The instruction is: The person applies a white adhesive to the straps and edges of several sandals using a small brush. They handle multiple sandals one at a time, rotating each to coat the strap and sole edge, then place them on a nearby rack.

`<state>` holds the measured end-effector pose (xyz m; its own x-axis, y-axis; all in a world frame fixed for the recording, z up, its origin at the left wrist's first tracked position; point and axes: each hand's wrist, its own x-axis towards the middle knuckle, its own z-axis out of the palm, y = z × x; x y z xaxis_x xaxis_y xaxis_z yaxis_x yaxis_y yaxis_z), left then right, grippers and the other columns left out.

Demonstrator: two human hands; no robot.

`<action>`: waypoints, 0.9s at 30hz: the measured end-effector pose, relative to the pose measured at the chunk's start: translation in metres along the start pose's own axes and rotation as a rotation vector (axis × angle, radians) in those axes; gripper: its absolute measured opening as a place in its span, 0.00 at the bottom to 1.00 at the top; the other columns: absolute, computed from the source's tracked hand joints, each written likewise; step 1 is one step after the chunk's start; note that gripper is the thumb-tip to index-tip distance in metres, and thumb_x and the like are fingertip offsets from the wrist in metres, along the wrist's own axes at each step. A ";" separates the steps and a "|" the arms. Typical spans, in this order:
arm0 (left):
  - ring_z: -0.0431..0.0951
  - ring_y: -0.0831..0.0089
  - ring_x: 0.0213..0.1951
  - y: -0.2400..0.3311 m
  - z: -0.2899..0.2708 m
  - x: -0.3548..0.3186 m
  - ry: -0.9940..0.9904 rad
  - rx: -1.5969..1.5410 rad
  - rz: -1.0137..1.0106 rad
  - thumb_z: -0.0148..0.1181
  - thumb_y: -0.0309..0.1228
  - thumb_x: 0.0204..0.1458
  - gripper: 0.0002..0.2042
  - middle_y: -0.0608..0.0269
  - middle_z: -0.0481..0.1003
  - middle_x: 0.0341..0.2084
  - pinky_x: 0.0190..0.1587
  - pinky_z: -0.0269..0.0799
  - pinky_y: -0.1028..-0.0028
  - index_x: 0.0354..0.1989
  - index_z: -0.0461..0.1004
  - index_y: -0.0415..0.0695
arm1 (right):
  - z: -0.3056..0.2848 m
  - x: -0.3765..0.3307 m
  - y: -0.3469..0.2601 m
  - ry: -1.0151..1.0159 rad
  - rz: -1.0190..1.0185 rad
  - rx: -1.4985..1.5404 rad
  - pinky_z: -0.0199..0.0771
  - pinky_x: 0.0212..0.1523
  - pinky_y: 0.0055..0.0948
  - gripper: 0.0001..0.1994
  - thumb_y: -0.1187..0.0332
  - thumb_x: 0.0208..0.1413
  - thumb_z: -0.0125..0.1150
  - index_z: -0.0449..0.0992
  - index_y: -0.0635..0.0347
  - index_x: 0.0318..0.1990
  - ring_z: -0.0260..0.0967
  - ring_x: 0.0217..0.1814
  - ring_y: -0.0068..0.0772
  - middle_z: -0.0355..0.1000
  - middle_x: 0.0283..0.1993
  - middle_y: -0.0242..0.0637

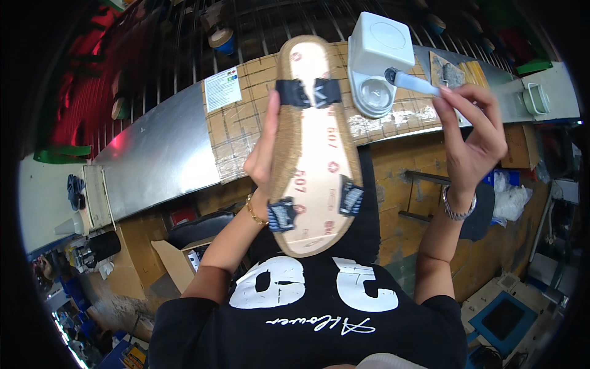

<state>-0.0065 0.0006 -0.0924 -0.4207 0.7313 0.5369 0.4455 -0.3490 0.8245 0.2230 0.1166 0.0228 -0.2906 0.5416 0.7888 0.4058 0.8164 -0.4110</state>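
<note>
In front of my chest, my left hand (pixel 263 150) grips a sandal (pixel 316 141) by its left side, fingers hidden behind it. Its pale underside faces up, with a brown woven-looking rim. A black strap (pixel 297 93) is folded over the upper part, and patterned strap ends (pixel 283 215) lie on the lower part. My right hand (pixel 472 126) pinches the white handle of a brush (pixel 418 83). The brush's dark tip is beside the white dispenser (pixel 384 43), above and right of its round cup (pixel 376 93), which holds something clear or whitish.
Taped cardboard (pixel 246 135) covers part of the metal bench (pixel 163 150). A printed sheet (pixel 222 89) lies at its left. Beyond the bench runs a rack of metal rods (pixel 264 24) with a blue-based cup (pixel 222 40). An open carton (pixel 178 261) stands at lower left.
</note>
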 end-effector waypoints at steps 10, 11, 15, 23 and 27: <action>0.79 0.49 0.54 0.027 0.001 0.031 0.010 0.230 0.516 0.73 0.27 0.46 0.34 0.25 0.68 0.57 0.47 0.82 0.68 0.61 0.66 0.26 | 0.005 0.003 -0.060 -0.089 0.082 0.149 0.65 0.34 0.19 0.12 0.80 0.44 0.74 0.87 0.57 0.39 0.68 0.34 0.22 0.73 0.33 0.32; 0.79 0.49 0.54 0.029 0.000 0.031 0.003 0.232 0.512 0.72 0.26 0.46 0.32 0.25 0.68 0.57 0.46 0.82 0.68 0.60 0.67 0.26 | 0.006 0.005 -0.061 -0.074 0.065 0.123 0.65 0.34 0.19 0.12 0.80 0.43 0.74 0.87 0.57 0.38 0.68 0.34 0.22 0.73 0.33 0.31; 0.75 0.49 0.57 0.037 -0.008 0.032 -0.041 0.293 0.597 0.68 0.21 0.49 0.29 0.28 0.65 0.59 0.51 0.76 0.68 0.60 0.66 0.30 | 0.004 0.012 -0.062 -0.065 0.038 0.071 0.66 0.45 0.22 0.10 0.82 0.49 0.69 0.85 0.67 0.40 0.68 0.40 0.27 0.73 0.36 0.36; 0.52 0.48 0.73 0.048 -0.025 0.025 -0.305 0.326 0.513 0.65 0.17 0.50 0.45 0.37 0.45 0.73 0.73 0.54 0.60 0.75 0.43 0.43 | -0.004 0.024 -0.054 -0.050 -0.165 0.075 0.69 0.43 0.24 0.13 0.85 0.44 0.70 0.85 0.67 0.40 0.69 0.41 0.29 0.74 0.39 0.39; 0.74 0.44 0.57 0.051 -0.015 0.030 -0.072 0.284 0.623 0.64 0.18 0.51 0.24 0.24 0.65 0.58 0.53 0.77 0.64 0.58 0.68 0.29 | -0.012 0.028 -0.052 -0.117 -0.215 0.062 0.69 0.42 0.24 0.14 0.85 0.42 0.71 0.85 0.67 0.40 0.69 0.41 0.30 0.74 0.40 0.41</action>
<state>-0.0085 -0.0039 -0.0318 0.0301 0.4846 0.8742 0.7812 -0.5570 0.2818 0.2036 0.0867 0.0717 -0.4643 0.3708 0.8043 0.2711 0.9240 -0.2695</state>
